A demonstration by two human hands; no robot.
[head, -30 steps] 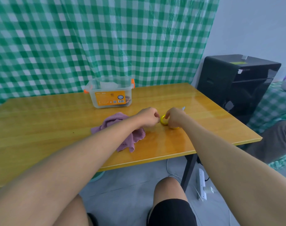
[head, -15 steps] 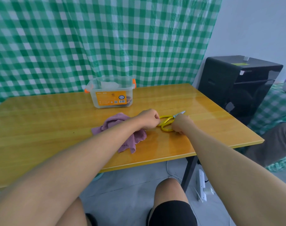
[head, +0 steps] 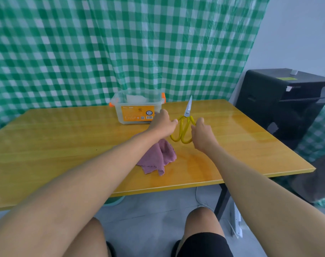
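Yellow-handled scissors [head: 184, 127] are lifted above the yellow wooden table [head: 65, 138], blades closed and pointing up and away. My left hand [head: 162, 125] grips the left handle loop and my right hand [head: 201, 133] grips the right loop. A crumpled mauve cloth [head: 158, 157] lies on the table just below and partly under my left wrist.
A clear plastic box [head: 137, 110] with orange clips and an orange label stands at the table's back, close behind my left hand. A green checked curtain hangs behind. A black cabinet [head: 287, 104] stands right of the table. My knees are below the front edge.
The scissors lay flat on the table under both hands. Now both hands have raised them and turned the blades upright, and the camera has drawn closer.
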